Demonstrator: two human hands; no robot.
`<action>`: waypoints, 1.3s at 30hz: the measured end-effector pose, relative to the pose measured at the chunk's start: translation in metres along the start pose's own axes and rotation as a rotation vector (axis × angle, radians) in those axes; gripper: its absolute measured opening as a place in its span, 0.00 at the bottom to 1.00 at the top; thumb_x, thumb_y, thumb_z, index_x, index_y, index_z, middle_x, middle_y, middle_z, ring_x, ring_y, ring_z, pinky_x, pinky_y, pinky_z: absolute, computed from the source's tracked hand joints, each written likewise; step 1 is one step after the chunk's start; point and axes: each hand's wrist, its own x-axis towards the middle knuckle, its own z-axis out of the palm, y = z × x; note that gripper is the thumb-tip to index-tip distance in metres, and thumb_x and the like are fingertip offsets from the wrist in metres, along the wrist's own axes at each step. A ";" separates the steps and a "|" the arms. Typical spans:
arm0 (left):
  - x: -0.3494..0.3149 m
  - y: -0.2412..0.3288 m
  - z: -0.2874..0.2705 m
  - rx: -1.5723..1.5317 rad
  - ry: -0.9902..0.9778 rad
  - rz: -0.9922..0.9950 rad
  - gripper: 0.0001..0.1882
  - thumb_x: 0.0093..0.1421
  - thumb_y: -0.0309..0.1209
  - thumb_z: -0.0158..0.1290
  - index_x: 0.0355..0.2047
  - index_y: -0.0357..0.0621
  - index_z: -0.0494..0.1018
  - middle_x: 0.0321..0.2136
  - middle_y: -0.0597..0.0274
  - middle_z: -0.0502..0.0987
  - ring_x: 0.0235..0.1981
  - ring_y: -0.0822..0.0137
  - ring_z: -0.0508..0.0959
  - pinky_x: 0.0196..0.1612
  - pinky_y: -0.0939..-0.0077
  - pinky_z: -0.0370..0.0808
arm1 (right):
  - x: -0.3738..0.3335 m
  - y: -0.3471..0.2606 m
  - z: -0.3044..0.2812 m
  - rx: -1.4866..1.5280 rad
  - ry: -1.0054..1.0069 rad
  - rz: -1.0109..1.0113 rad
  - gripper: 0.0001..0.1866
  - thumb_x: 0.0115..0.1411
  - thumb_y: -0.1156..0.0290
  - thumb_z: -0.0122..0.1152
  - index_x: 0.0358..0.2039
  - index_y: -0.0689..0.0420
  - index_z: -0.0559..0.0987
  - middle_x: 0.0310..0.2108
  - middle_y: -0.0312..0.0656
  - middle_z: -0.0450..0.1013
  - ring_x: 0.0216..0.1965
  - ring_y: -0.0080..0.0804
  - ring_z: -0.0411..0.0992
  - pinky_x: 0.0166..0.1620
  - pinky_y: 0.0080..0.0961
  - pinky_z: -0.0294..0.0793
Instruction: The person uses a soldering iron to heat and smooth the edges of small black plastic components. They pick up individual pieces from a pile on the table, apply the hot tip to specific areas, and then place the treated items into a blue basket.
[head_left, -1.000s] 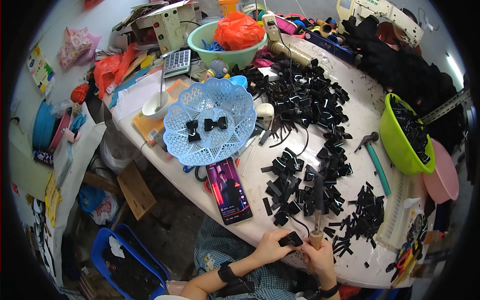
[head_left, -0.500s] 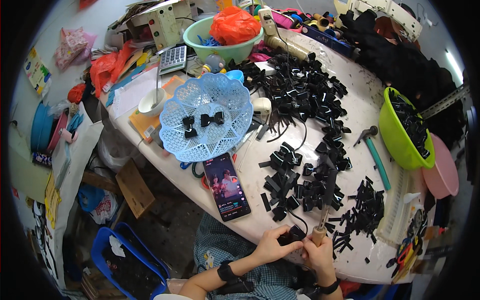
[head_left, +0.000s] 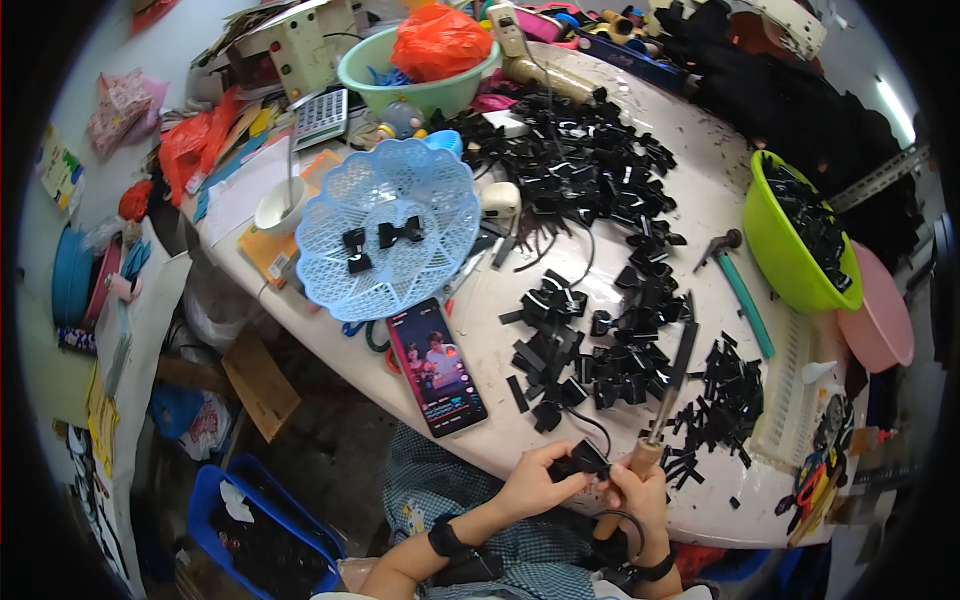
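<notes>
My left hand (head_left: 532, 486) pinches a black ribbon bow (head_left: 588, 457) near the table's front edge. In my right hand (head_left: 642, 502) is a soldering iron (head_left: 649, 453) with a wooden handle, its metal shaft pointing up and away over the table. A dark cord loops below this hand. The right fingertips meet the bow's right side; whether they grip it too I cannot tell. Just beyond both hands lie loose piles of black bows (head_left: 625, 375). Right of the iron is a heap of short black ribbon strips (head_left: 728, 395).
A blue lace-patterned basket (head_left: 330, 270) holds two black bows. In front of it lies a lit phone (head_left: 437, 368). At right are a hammer (head_left: 742, 295) with a green handle, a lime basin (head_left: 765, 250) of black pieces and scissors (head_left: 806, 490). A blue bin (head_left: 205, 500) stands at lower left.
The bow has been raised and turned between my hands, so more of it shows. The iron's tip has swung slightly right. The whole view has shifted a little.
</notes>
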 end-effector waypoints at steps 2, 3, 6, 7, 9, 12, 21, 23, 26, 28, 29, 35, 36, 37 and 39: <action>0.002 0.003 -0.003 0.007 0.049 -0.031 0.05 0.46 0.23 0.50 0.25 0.39 0.66 0.17 0.69 0.68 0.18 0.82 0.67 0.20 0.89 0.64 | 0.000 -0.001 -0.004 0.004 0.053 -0.018 0.05 0.48 0.76 0.50 0.21 0.65 0.67 0.15 0.45 0.68 0.09 0.19 0.60 0.13 0.14 0.59; 0.004 0.005 -0.003 0.008 0.068 -0.045 0.05 0.46 0.23 0.49 0.25 0.39 0.66 0.16 0.69 0.68 0.17 0.82 0.67 0.20 0.89 0.63 | 0.000 -0.001 -0.007 0.013 0.079 -0.029 0.05 0.48 0.76 0.50 0.20 0.64 0.67 0.14 0.45 0.68 0.08 0.20 0.59 0.12 0.14 0.59; 0.003 0.009 -0.006 0.006 0.091 -0.008 0.07 0.44 0.26 0.50 0.26 0.39 0.67 0.16 0.69 0.68 0.18 0.81 0.66 0.21 0.87 0.63 | 0.000 -0.006 -0.008 0.016 0.102 -0.092 0.04 0.47 0.77 0.50 0.20 0.64 0.66 0.13 0.43 0.67 0.07 0.19 0.59 0.10 0.14 0.58; 0.003 0.009 -0.005 0.004 0.092 0.004 0.08 0.43 0.27 0.50 0.26 0.39 0.68 0.16 0.69 0.68 0.18 0.81 0.66 0.21 0.87 0.63 | 0.000 -0.007 -0.004 0.040 0.099 -0.132 0.04 0.46 0.77 0.50 0.21 0.64 0.67 0.13 0.42 0.67 0.08 0.19 0.59 0.10 0.14 0.58; 0.004 0.004 0.003 0.074 0.084 0.063 0.10 0.42 0.29 0.51 0.26 0.39 0.68 0.16 0.66 0.69 0.18 0.79 0.67 0.23 0.85 0.65 | -0.002 -0.010 0.001 -0.057 0.057 -0.099 0.07 0.44 0.76 0.54 0.23 0.64 0.68 0.15 0.41 0.67 0.10 0.18 0.61 0.12 0.13 0.60; 0.004 0.005 0.004 0.116 0.133 0.074 0.11 0.41 0.30 0.51 0.26 0.39 0.69 0.17 0.64 0.70 0.19 0.78 0.69 0.24 0.84 0.66 | -0.003 -0.006 0.005 -0.214 0.032 -0.136 0.12 0.39 0.76 0.59 0.25 0.65 0.69 0.17 0.38 0.68 0.14 0.16 0.63 0.16 0.11 0.61; 0.004 0.000 -0.005 -0.289 -0.057 -0.168 0.06 0.47 0.27 0.50 0.27 0.39 0.67 0.15 0.67 0.69 0.16 0.81 0.67 0.18 0.89 0.63 | -0.005 -0.009 0.009 -0.355 0.053 -0.036 0.09 0.40 0.77 0.58 0.25 0.65 0.71 0.16 0.35 0.67 0.14 0.16 0.63 0.17 0.11 0.61; 0.004 0.006 -0.012 -0.327 -0.084 -0.189 0.05 0.49 0.26 0.49 0.27 0.40 0.66 0.15 0.68 0.68 0.15 0.82 0.66 0.17 0.90 0.62 | -0.005 -0.008 0.005 -0.368 0.051 -0.057 0.09 0.42 0.78 0.57 0.26 0.65 0.71 0.15 0.36 0.67 0.12 0.16 0.62 0.15 0.11 0.59; 0.004 0.023 -0.025 -0.271 0.132 -0.069 0.05 0.48 0.25 0.49 0.27 0.39 0.66 0.15 0.67 0.68 0.14 0.81 0.66 0.16 0.90 0.63 | -0.007 -0.012 0.003 -0.304 0.121 -0.066 0.08 0.43 0.78 0.56 0.26 0.65 0.72 0.14 0.35 0.67 0.11 0.16 0.61 0.14 0.11 0.58; 0.006 0.028 -0.028 -0.133 0.357 0.074 0.06 0.45 0.24 0.51 0.26 0.39 0.67 0.15 0.68 0.68 0.14 0.80 0.66 0.17 0.90 0.62 | -0.006 -0.012 0.002 -0.313 0.161 -0.100 0.07 0.43 0.78 0.55 0.26 0.66 0.72 0.13 0.35 0.66 0.11 0.16 0.60 0.14 0.11 0.58; 0.008 0.028 -0.029 0.073 0.450 0.214 0.07 0.44 0.25 0.52 0.25 0.39 0.67 0.15 0.68 0.68 0.14 0.80 0.65 0.17 0.90 0.62 | -0.006 -0.011 0.002 -0.317 0.181 -0.117 0.07 0.43 0.78 0.55 0.26 0.66 0.72 0.13 0.34 0.66 0.11 0.16 0.60 0.14 0.11 0.57; 0.000 0.017 -0.014 0.191 0.269 0.066 0.11 0.41 0.30 0.57 0.23 0.38 0.69 0.15 0.67 0.69 0.17 0.80 0.67 0.20 0.84 0.64 | -0.006 -0.010 0.010 -0.435 0.115 -0.132 0.09 0.43 0.78 0.56 0.27 0.65 0.73 0.13 0.34 0.65 0.11 0.16 0.60 0.14 0.11 0.58; 0.000 0.015 -0.010 0.109 0.158 -0.022 0.11 0.42 0.29 0.56 0.24 0.38 0.69 0.15 0.68 0.69 0.15 0.80 0.67 0.18 0.87 0.63 | -0.006 -0.007 0.010 -0.460 0.104 -0.175 0.08 0.43 0.79 0.56 0.26 0.64 0.72 0.13 0.34 0.66 0.11 0.16 0.61 0.14 0.11 0.58; 0.000 0.012 -0.006 0.028 0.046 -0.109 0.11 0.43 0.28 0.56 0.26 0.38 0.68 0.15 0.69 0.69 0.14 0.81 0.66 0.17 0.90 0.62 | -0.007 -0.006 0.010 -0.459 0.094 -0.173 0.07 0.43 0.79 0.56 0.26 0.64 0.72 0.13 0.34 0.65 0.10 0.16 0.61 0.14 0.11 0.58; 0.004 -0.002 -0.002 -0.115 -0.063 -0.183 0.11 0.44 0.31 0.56 0.26 0.39 0.68 0.16 0.69 0.69 0.14 0.81 0.66 0.17 0.90 0.62 | -0.008 -0.005 0.010 -0.454 0.075 -0.168 0.06 0.43 0.79 0.55 0.25 0.64 0.71 0.12 0.34 0.65 0.10 0.16 0.60 0.13 0.11 0.58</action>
